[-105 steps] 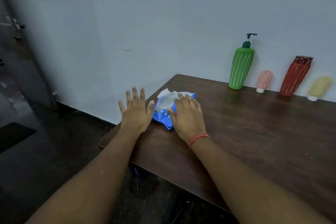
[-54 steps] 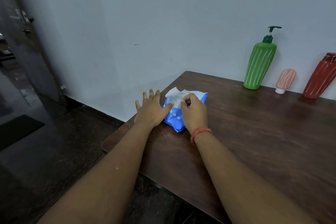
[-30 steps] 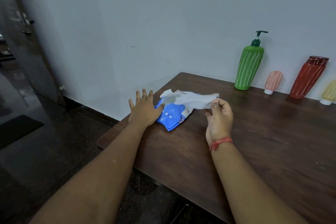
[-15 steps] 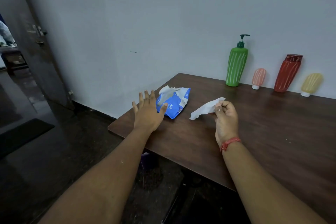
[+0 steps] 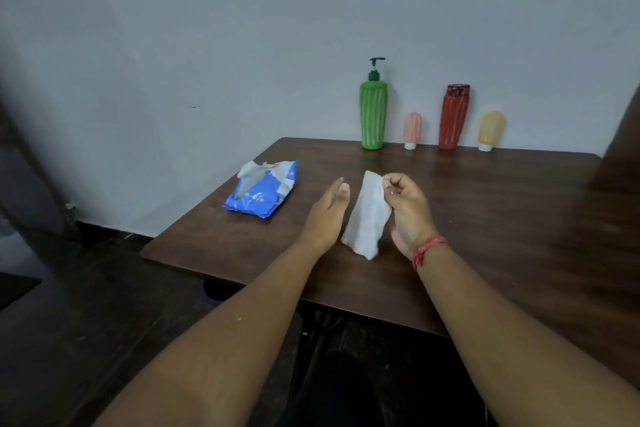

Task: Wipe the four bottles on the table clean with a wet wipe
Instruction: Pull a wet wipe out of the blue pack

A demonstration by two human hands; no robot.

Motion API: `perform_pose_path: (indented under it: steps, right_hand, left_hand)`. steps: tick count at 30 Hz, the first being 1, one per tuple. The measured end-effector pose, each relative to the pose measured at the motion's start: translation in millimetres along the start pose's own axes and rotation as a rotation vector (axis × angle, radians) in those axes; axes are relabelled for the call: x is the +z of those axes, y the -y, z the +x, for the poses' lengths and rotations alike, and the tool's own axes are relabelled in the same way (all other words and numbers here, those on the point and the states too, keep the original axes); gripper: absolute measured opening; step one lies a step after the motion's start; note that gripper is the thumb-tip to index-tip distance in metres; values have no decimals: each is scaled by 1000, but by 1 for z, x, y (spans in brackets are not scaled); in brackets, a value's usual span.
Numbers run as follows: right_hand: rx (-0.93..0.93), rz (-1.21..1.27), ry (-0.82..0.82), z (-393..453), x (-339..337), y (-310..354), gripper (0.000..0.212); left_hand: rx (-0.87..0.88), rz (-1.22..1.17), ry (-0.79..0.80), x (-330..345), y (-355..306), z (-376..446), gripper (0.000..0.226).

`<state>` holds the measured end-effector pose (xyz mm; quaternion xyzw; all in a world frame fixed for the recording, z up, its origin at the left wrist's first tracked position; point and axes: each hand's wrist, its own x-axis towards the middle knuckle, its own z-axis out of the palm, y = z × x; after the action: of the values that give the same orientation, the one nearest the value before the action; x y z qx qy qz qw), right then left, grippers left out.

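My right hand (image 5: 406,210) pinches the top of a white wet wipe (image 5: 366,217), which hangs down above the brown table (image 5: 502,218). My left hand (image 5: 327,215) is just left of the wipe with straight fingers, holding nothing. Against the wall at the back stand a tall green pump bottle (image 5: 373,114), a small pink tube (image 5: 412,129), a red bottle (image 5: 453,118) and a small yellow tube (image 5: 490,130). Both hands are well in front of them.
A blue wipe pack (image 5: 261,196) lies near the table's left edge with a wipe sticking out of its opening. The table's near edge runs just under my forearms. A dark floor lies to the left, and a dark panel stands at the far right.
My right hand pulled a wipe out of the blue pack and carried it right; it now hangs down. My left hand let go of the pack and moved beside the wipe.
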<state>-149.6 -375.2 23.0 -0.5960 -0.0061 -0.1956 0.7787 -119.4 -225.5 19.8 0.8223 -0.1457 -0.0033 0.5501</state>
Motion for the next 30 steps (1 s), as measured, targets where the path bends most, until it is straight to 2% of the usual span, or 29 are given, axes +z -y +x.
perform_pose_path:
  steps: [4,7,9,12,15,18,21,26,30]
  right_hand:
    - [51,34,-27,16,-40,12,21]
    - [67,40,-83,33,-66,9,23]
    - [77,23,-145,48,-75,6,22]
    - [62,19,-204,70,-87,1,24]
    - [148,113,-195,89,-96,1,21]
    - [224,142,-99,97,-99,-3,26]
    - [218,121,-41,99,-97,-6,51]
    - [168,226,-135,103,-98,-5,63]
    - [68,74,-207,103,-100,-8,58]
  left_hand:
    - [-42,-213,132,41,-11,20,38]
    - [-24,-203,193,64,-15,37,22]
    - [-31,-225,196,73,-16,50,11]
    - [-81,-388,161,79,-17,69,3]
    - [-125,-584,105,83,-16,87,15]
    - [-95,-655,52,88,-15,106,28]
    - [-74,-715,42,94,-13,123,34]
    - [-117,-869,-7,94,-12,131,36]
    - [-127,-883,-48,96,-11,131,38]
